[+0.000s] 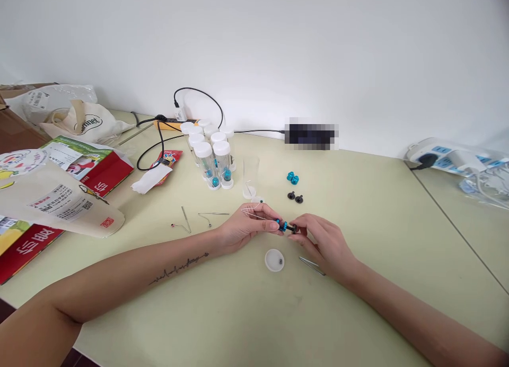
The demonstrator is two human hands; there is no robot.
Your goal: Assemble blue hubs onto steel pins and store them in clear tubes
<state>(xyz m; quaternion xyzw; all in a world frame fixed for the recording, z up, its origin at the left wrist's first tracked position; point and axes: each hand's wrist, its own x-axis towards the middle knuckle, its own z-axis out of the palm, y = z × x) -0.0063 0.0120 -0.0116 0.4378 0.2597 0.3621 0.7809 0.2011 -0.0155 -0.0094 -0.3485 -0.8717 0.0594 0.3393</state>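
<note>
My left hand [248,228] is closed, pinching a small blue metal part [282,225]. A thin bent wire [254,214] sticks out above its fingers. Facing it, my right hand [324,245] pinches a black disc-headed piece [294,229], whose stem meets the blue part. Just below both hands lies a white round lid [271,262] with tiny dark bits [281,261] in it. Metal tweezers [312,265] rest partly beside my right wrist. Beyond the hands are several blue knobbed parts [293,178] and two black disc pieces [295,197].
Several white-capped clear tubes [204,163] stand at the back, near an open clear tube [251,171]. Bent wire tools [185,219] lie left. A paper cup [59,202] and red box [107,176] occupy the far left. A power strip [449,155] sits back right.
</note>
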